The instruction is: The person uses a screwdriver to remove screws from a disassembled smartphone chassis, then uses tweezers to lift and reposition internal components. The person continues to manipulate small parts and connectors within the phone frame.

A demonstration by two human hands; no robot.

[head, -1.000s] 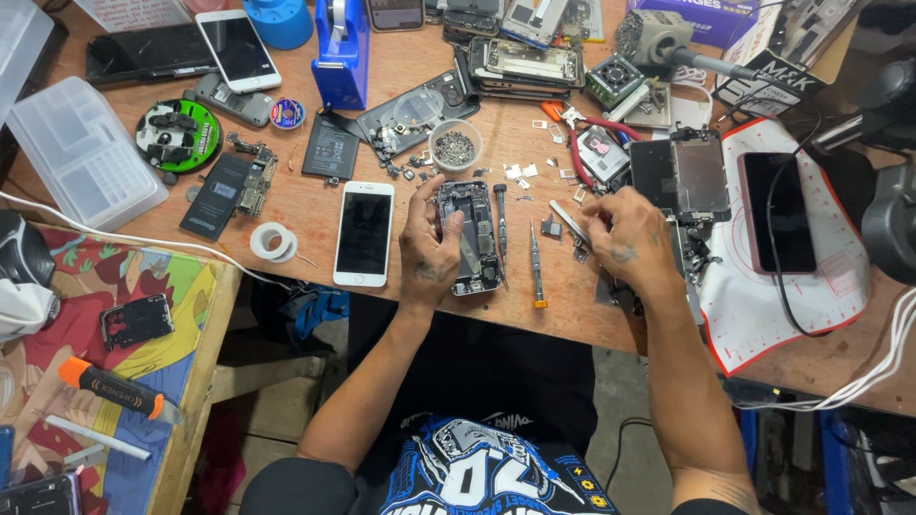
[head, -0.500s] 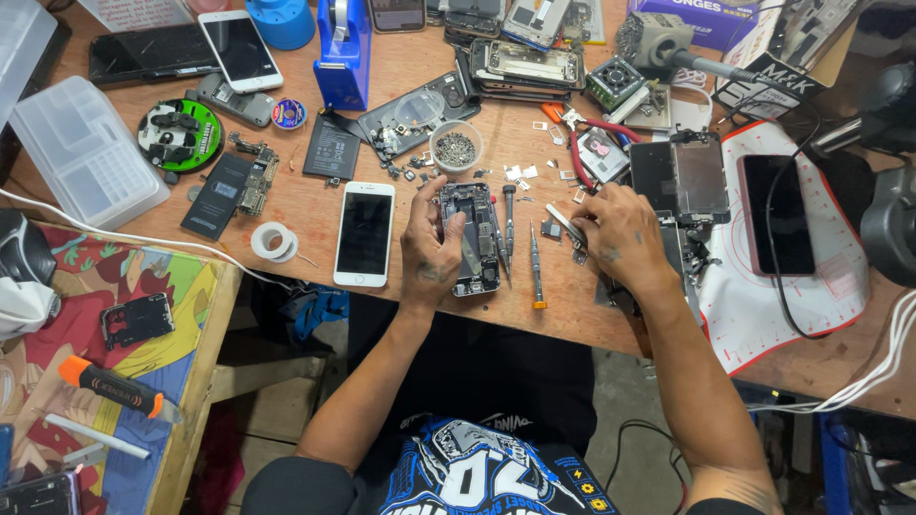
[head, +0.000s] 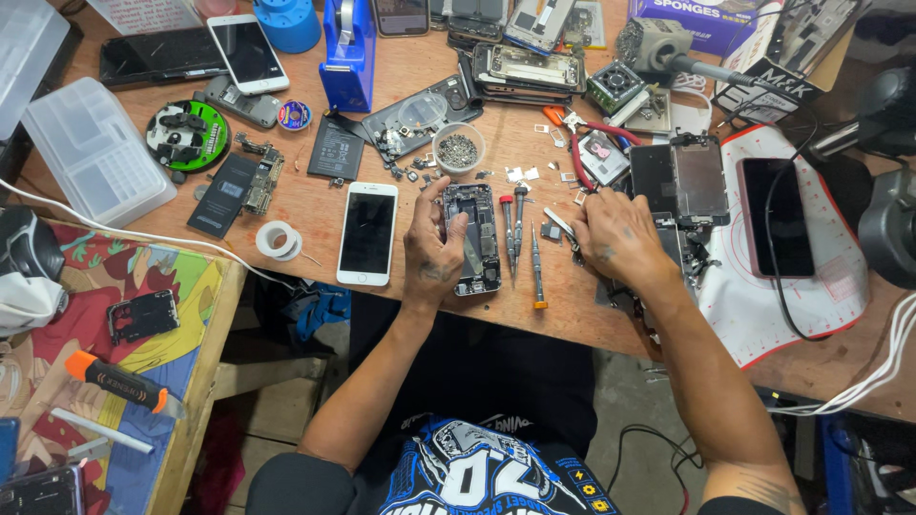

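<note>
An opened phone body point(head: 474, 238) lies on the wooden bench point(head: 315, 205) with its insides up. My left hand point(head: 431, 256) rests on its left edge and grips it, fingers curled over the frame. My right hand point(head: 611, 234) lies flat to the right, fingertips on metal tweezers point(head: 559, 223) and small parts. Between the hands lie two small screwdrivers point(head: 522, 238), one with a red cap, one with an orange tip. A white phone point(head: 367, 233) lies face up just left of my left hand.
A small cup of screws point(head: 459, 148) stands behind the phone body. A blue tape dispenser point(head: 347, 52), clear plastic box point(head: 95, 153), tape roll point(head: 278, 238), dark phone on a white mat point(head: 778, 217), stacked phone housings point(head: 520, 69) and loose parts crowd the bench. A lower side table point(head: 143, 362) sits left.
My left hand has shifted slightly on the opened phone body, fingers now curled over its left edge. My right hand stays by the tweezers.
</note>
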